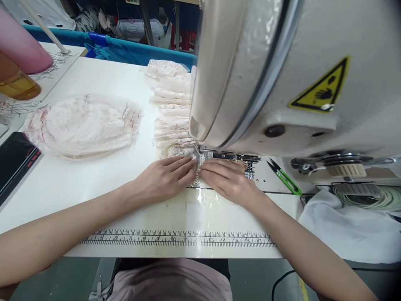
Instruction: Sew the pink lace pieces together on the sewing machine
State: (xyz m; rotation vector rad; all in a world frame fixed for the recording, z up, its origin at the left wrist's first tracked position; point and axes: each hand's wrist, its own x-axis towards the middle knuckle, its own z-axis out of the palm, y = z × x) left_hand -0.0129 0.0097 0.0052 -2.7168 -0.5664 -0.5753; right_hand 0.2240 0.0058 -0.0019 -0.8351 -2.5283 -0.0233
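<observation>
My left hand lies palm down with its fingers stretched over the near end of a cream gathered fabric. My right hand rests flat just right of it, its fingertips at a strip of lace trim under the sewing machine head. Both hands press on the work from either side of the lace. The needle and presser foot are mostly hidden behind the machine head. The ruffled fabric runs away from my hands towards the table's far edge.
A cream fabric piece with loose red threads lies left. Green-handled thread snips lie right, near white cloth. A black phone and thread cones stand far left. A printed ruler borders the table's front.
</observation>
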